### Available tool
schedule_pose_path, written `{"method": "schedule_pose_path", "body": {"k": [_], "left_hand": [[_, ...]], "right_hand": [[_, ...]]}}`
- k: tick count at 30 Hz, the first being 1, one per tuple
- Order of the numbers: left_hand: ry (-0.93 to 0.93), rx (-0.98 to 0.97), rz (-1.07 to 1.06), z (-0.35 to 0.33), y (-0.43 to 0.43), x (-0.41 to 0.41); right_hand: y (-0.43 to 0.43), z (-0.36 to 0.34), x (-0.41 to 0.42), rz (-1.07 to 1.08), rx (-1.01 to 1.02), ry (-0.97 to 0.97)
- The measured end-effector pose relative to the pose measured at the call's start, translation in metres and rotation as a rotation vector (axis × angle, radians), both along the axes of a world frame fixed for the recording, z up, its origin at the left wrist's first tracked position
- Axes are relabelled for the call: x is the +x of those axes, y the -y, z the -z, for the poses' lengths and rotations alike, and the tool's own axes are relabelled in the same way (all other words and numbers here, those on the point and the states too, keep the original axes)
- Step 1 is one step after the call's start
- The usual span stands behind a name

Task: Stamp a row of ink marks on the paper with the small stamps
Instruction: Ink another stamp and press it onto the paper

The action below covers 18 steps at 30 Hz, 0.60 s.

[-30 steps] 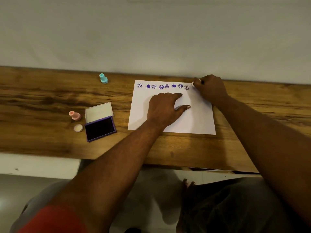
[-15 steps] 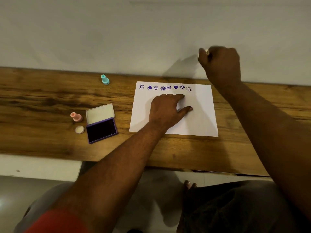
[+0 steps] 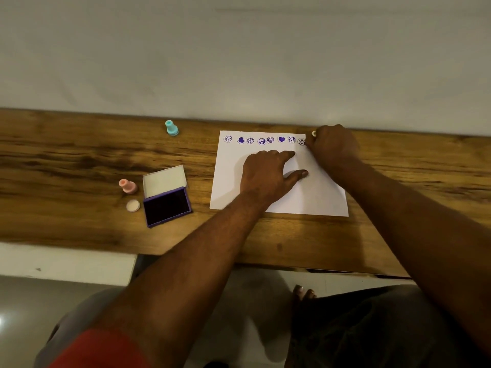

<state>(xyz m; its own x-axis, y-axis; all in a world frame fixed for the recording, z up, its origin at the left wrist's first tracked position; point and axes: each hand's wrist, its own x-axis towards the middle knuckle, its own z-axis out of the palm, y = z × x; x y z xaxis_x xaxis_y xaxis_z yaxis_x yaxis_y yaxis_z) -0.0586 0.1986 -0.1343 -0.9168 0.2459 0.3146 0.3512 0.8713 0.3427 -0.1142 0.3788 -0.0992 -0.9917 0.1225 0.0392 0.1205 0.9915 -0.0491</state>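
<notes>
Wooden worktop (image 3: 66, 160) under a pale wall: a pink stamp (image 3: 128, 186) and open ink pad (image 3: 167, 207) sit left, handy for re-inking. The left hand (image 3: 265, 173) lies flat on the paper (image 3: 231, 187), likely steadying it. The right hand (image 3: 333, 147), its grip narrow, pinches a small white stamp (image 3: 314, 133) at the purple row's (image 3: 261, 140) right end.

Eight ink marks (image 3: 261, 141) (two hearts (image 3: 241, 140)), three stamps (image 3: 172, 128), one ink pad (image 3: 167, 207).

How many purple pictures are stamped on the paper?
8 marks, left to right along the paper's far edge: face, heart, face, face, face, heart, face, and a face beside the right hand, which may hide more.
</notes>
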Motion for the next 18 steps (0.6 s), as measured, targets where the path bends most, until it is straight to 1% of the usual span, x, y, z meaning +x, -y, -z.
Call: {"method": "schedule_pose_path", "body": {"k": [6, 9, 10, 11, 12, 13, 14, 15, 16, 17, 18], "left_hand": [[-0.002, -0.003, 0.000, 0.002, -0.001, 0.000], [-0.002, -0.015, -0.004, 0.001, -0.001, 0.000], [0.000, -0.017, -0.005, 0.002, -0.001, 0.000], [0.001, -0.019, -0.005, 0.002, 0.000, -0.001], [0.003, -0.017, -0.004, 0.002, 0.000, 0.000], [0.009, -0.014, -0.004, 0.002, 0.000, 0.000], [0.018, -0.011, -0.004, 0.002, 0.000, 0.000], [0.021, -0.010, -0.006, 0.002, 0.000, -0.001], [0.020, -0.010, -0.008, 0.003, 0.000, -0.001], [0.015, -0.006, -0.010, 0.003, 0.000, -0.001], [0.010, 0.002, -0.011, 0.004, 0.000, -0.001]], "right_hand": [[0.000, -0.002, 0.000, 0.023, -0.017, 0.005], [0.000, -0.004, 0.003, -0.006, -0.039, -0.015], [0.000, -0.005, 0.004, -0.017, -0.052, -0.023], [-0.001, -0.006, 0.005, -0.017, -0.112, -0.039], [-0.004, -0.010, 0.007, 0.004, -0.213, -0.085], [-0.010, -0.015, 0.008, 0.063, -0.355, -0.154], [-0.020, -0.024, 0.007, 0.166, -0.546, -0.243], [-0.031, -0.032, 0.007, 0.300, -0.803, -0.326], [-0.040, -0.040, 0.007, 0.441, -1.079, -0.378], [-0.047, -0.042, 0.008, 0.560, -1.307, -0.403], [-0.052, -0.042, 0.011, 0.638, -1.440, -0.412]]}}
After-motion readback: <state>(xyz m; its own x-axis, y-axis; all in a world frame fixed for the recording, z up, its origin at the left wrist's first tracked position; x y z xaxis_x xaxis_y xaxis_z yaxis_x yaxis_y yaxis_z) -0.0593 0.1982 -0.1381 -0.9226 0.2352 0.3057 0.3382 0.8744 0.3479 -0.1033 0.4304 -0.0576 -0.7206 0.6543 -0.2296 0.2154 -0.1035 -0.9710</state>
